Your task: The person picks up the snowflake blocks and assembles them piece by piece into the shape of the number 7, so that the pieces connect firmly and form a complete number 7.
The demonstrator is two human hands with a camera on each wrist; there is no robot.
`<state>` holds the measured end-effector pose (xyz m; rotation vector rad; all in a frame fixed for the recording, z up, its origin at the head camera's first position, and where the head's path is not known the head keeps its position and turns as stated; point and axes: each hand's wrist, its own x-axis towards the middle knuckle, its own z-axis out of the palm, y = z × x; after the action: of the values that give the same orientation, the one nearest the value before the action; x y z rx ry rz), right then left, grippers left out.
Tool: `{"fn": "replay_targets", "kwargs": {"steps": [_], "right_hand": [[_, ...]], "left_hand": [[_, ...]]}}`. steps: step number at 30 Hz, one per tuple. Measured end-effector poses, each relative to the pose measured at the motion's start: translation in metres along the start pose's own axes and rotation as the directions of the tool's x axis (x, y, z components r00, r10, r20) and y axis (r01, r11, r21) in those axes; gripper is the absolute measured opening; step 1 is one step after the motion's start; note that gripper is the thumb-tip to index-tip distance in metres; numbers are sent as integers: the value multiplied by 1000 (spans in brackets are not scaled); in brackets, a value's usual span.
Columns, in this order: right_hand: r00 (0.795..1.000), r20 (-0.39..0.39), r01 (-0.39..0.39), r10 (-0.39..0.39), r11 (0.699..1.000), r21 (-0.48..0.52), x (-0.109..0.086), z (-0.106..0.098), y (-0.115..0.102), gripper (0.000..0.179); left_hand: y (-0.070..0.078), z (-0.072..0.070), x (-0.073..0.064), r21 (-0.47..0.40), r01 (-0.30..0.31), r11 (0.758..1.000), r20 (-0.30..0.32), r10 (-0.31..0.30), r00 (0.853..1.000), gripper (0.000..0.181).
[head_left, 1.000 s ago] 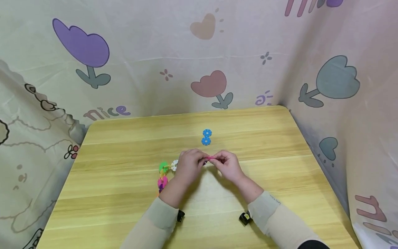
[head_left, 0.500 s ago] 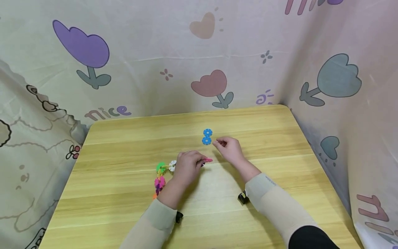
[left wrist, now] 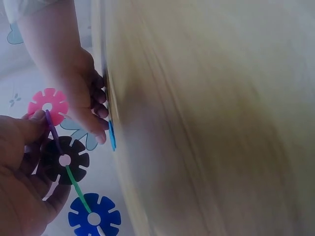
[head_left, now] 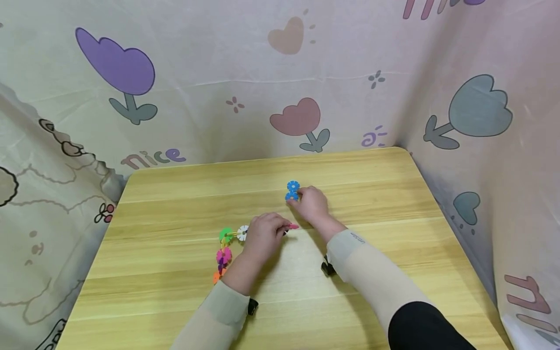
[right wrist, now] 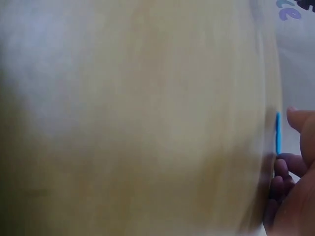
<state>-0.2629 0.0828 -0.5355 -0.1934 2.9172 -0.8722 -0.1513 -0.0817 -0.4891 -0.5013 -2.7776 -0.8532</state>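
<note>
In the head view, my left hand [head_left: 265,236] pinches a pink notched disc [head_left: 293,226], the end of a linked chain. The left wrist view shows thumb and fingers on this pink disc [left wrist: 48,106], with a purple disc [left wrist: 52,130] edge-on, a black disc [left wrist: 65,160], a green one [left wrist: 78,187] edge-on and a dark blue disc [left wrist: 94,218] following. My right hand [head_left: 311,205] is at the nearer of two light blue discs [head_left: 291,196] on the table, thumb and forefinger spread around its edge. From the right wrist, the thumb stands slightly apart from the blue disc [right wrist: 278,132].
A second light blue disc [head_left: 293,185] lies just beyond. Left of my left hand runs more of the chain: a white disc [head_left: 242,233], a green disc [head_left: 225,235], a pink disc [head_left: 224,254] and an orange disc [head_left: 217,277]. A patterned curtain [head_left: 210,73] hangs behind the wooden table [head_left: 175,209].
My right hand has let go of the pink disc and moved away, up to the nearer light blue disc. My left hand stays nearly in place, still pinching the pink disc.
</note>
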Motion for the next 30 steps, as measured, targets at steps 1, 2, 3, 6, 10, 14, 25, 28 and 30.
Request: {"fn": "replay_targets", "kwargs": {"steps": [1, 2, 3, 6, 10, 14, 25, 28, 30], "right_hand": [[1000, -6, -6, 6, 1000, -11, 0, 1, -1, 59], [1000, -11, -11, 10, 1000, -20, 0, 2, -2, 59], [1000, -18, -14, 13, 1000, -28, 1, 3, -2, 58], [999, -40, -24, 23, 999, -27, 1, 5, -3, 54], [997, -63, -36, 35, 999, -15, 2, 6, -2, 49], [997, -62, -34, 35, 999, 20, 1, 5, -2, 49], [995, -100, 32, -9, 973, 227, -11, 1, 7, 27], [990, -136, 71, -35, 961, 268, -16, -1, 9, 18], [986, -160, 84, -37, 950, 299, -20, -4, 9, 18]], "left_hand": [[0, 0, 0, -1, -2, 1000, -3, 2, 1000, 7], [-1, 0, 0, 1, -2, 1000, -4, 2, 1000, 6], [-1, 0, 0, 2, -4, 1000, -5, 4, 1000, 7], [-1, 0, 0, 8, -8, 1000, -6, 8, 1000, 7], [-1, 0, 1, 16, -8, 1000, -4, 8, 1000, 7], [0, -1, 2, 10, -5, 1000, -3, 5, 1000, 7], [-2, 1, 5, 4, -28, 1000, -34, 28, 999, 7], [-2, 1, 6, 6, -28, 1000, -39, 28, 999, 6], [-2, 1, 6, 7, -23, 1000, -34, 23, 999, 6]]}}
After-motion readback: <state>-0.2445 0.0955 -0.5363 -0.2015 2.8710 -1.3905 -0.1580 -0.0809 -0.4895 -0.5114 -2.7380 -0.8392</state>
